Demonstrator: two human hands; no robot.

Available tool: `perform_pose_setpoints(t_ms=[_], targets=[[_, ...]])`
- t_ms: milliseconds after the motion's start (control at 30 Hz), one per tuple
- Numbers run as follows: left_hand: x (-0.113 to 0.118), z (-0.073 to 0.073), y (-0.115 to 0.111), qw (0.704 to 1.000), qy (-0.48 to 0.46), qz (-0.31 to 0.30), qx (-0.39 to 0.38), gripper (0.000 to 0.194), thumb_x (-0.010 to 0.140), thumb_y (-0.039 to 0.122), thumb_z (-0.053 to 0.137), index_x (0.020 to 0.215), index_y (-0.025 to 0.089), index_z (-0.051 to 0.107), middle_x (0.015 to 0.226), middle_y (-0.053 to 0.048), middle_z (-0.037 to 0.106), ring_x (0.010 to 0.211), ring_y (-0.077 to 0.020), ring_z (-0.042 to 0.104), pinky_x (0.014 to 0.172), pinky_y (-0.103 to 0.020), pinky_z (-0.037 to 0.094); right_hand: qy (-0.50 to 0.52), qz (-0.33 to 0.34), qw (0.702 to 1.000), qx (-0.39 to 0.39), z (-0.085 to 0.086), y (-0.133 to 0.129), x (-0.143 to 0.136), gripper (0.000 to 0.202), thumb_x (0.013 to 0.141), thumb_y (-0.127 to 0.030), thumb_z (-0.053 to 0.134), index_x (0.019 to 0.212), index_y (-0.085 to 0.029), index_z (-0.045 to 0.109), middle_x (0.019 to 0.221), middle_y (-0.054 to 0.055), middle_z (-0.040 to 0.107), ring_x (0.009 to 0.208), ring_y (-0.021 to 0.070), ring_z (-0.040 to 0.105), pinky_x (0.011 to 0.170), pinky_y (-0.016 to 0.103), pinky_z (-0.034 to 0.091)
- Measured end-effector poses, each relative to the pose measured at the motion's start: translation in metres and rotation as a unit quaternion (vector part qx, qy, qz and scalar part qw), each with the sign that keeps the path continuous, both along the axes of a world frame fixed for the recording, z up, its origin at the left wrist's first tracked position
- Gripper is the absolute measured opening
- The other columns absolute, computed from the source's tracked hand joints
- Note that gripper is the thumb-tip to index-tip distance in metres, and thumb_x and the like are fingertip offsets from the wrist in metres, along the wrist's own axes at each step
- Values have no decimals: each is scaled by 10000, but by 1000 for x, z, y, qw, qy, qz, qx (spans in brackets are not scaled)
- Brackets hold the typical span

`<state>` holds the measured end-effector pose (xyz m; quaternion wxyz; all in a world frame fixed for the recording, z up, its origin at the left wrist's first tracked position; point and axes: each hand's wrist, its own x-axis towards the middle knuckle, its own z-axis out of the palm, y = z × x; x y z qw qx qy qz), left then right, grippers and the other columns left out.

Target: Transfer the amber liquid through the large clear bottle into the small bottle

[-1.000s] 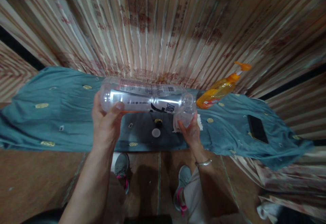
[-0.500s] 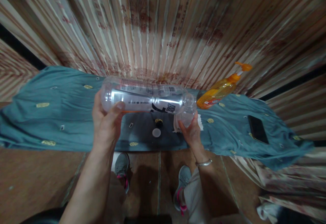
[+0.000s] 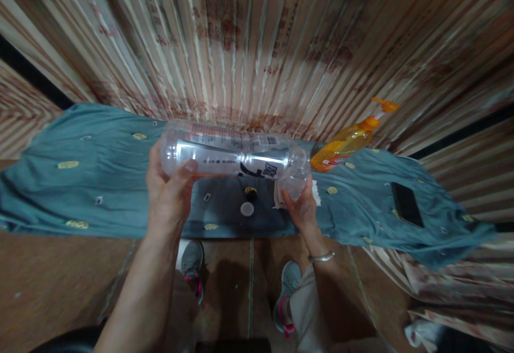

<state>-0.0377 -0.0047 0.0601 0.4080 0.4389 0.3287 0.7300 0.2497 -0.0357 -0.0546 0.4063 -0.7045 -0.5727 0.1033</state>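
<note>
A large clear plastic bottle (image 3: 228, 152) with a silver and black label lies sideways in the air above the cloth. My left hand (image 3: 171, 189) is wrapped round its base end, the thumb across the front. At the bottle's neck end, my right hand (image 3: 302, 203) holds a small clear cup (image 3: 296, 184) under the mouth. Whether liquid is passing between them I cannot tell. Below the bottle, a small black cap (image 3: 251, 196) and a round white lid (image 3: 247, 209) rest on the cloth. A white tissue (image 3: 316, 193) lies behind the right hand, partly hidden.
An orange pump bottle (image 3: 343, 147) stands to the right of the big bottle. Farther right lies a dark phone (image 3: 407, 204). Teal patterned cloth (image 3: 108, 181) covers the narrow table, with a pleated curtain (image 3: 249, 47) hanging behind it.
</note>
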Motion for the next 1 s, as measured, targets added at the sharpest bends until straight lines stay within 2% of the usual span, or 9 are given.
perform_pose_setpoints(t_ms=[233,500,733,867,1000], targets=[[1,1,0,1000,-4,6,-9,566,568,396,925,1077,286,704,1025,-13,682,895,-199,672,943,-504,582,-4,-6,1000,3,-1,0,0,896,829,-517,591,1535,-79,254,1506,258,512,1390,352,531,1108,587,473],[3,4,-1,999,-28,12,-15,560,522,375,943,1024,270,717,964,5,698,814,-159,666,868,-429,615,-8,-2,1000,8,-2,0,1,876,842,-517,582,1540,-100,258,1503,243,518,1385,345,538,1108,584,476],[1,2,0,1000,-10,2,-2,539,573,373,922,1060,286,709,1042,-12,698,906,-202,681,956,-503,578,3,4,1000,4,1,0,0,880,832,-492,581,1541,-82,258,1518,252,499,1405,357,515,1126,592,452],[0,1,-1,1000,7,1,-1,540,600,387,908,1090,299,698,1046,-16,689,944,-225,687,963,-526,574,5,7,1000,1,1,-1,0,864,839,-493,577,1549,-120,254,1510,221,520,1387,346,533,1108,591,469],[1,2,-1,1000,2,1,-3,556,587,392,911,1091,291,699,1066,-26,692,972,-236,687,974,-534,570,3,-2,1000,3,1,0,0,873,830,-491,583,1535,-90,258,1503,245,517,1392,350,525,1116,589,464]])
